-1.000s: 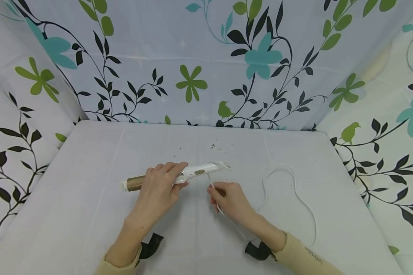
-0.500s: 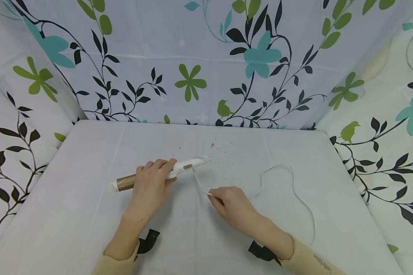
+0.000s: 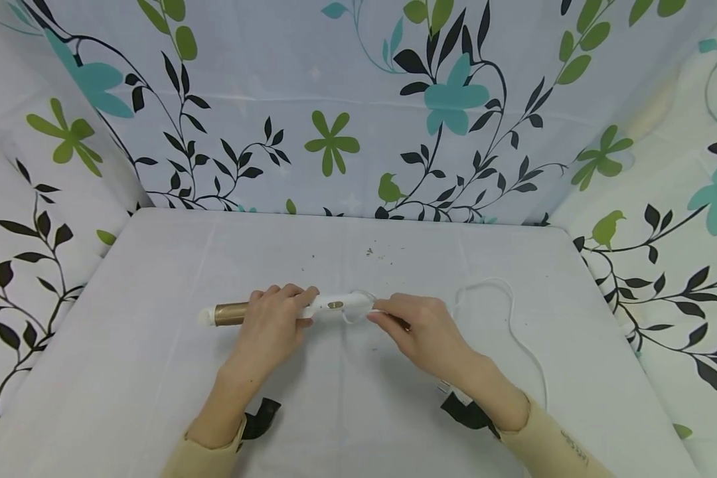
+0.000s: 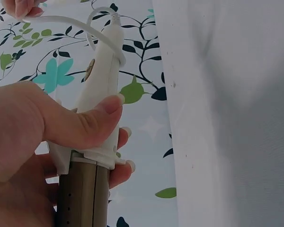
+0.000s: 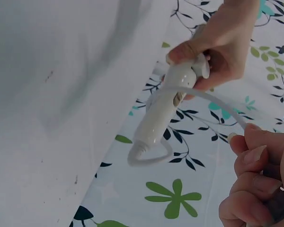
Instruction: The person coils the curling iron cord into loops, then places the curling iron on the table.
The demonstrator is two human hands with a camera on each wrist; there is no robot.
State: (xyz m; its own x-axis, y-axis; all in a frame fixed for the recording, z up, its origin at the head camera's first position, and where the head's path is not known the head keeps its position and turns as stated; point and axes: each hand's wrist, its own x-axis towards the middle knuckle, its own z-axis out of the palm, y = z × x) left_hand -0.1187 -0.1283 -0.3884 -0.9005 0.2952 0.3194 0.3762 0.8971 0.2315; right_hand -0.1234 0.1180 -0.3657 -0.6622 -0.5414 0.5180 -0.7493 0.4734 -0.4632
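Observation:
My left hand (image 3: 273, 325) grips a curling iron around its white handle (image 3: 354, 303), close to the bronze barrel (image 3: 230, 314). The barrel points left and ends in a pale tip (image 3: 206, 317). In the left wrist view the thumb lies along the handle, with fingertips showing past its far side. My right hand (image 3: 421, 332) pinches the white power cord (image 4: 68, 20) between thumb and fingers, just off the handle's cord end. From that end the cord bends back and passes around the handle, as the right wrist view shows, then runs to the right fingertips.
More of the cord curves over the white table (image 3: 155, 372) right of the hands. Its plug (image 3: 445, 386) shows beside the right wrist's black strap (image 3: 469, 411). Small brown crumbs (image 3: 369, 252) lie behind the curling iron. Leaf-patterned cloth (image 3: 245, 79) stands behind the table and at both sides.
My right hand drew the cord toward me, then moved up and right to beside the handle's end. The curling iron shifted left, then partly back, and now lies more level.

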